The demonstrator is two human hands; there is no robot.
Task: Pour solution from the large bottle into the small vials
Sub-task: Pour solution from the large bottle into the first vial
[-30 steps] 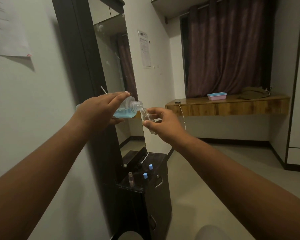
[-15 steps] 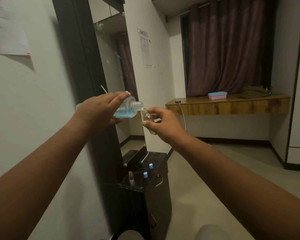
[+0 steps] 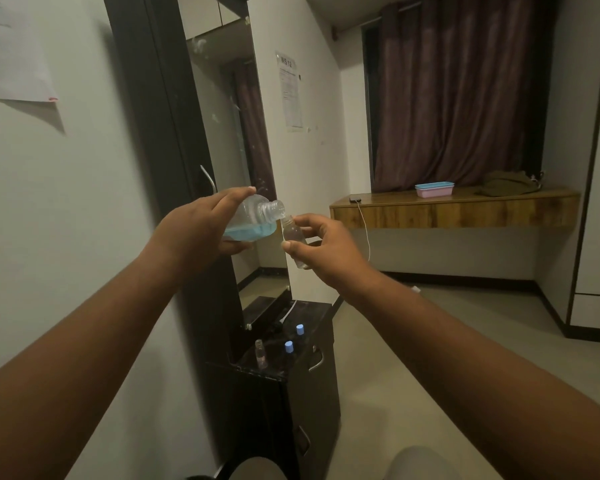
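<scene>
Bottle (image 3: 253,220) mouth lower, at vial (image 3: 293,237).

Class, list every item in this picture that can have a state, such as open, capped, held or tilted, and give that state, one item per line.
large bottle: uncapped, tipped sideways, part full of blue liquid
small vial: uncapped, held just under the bottle's mouth
left hand: gripping the bottle
right hand: gripping the vial
two vials on the cabinet: blue caps on
third cabinet vial: upright, no blue cap
curtain: drawn shut
</scene>
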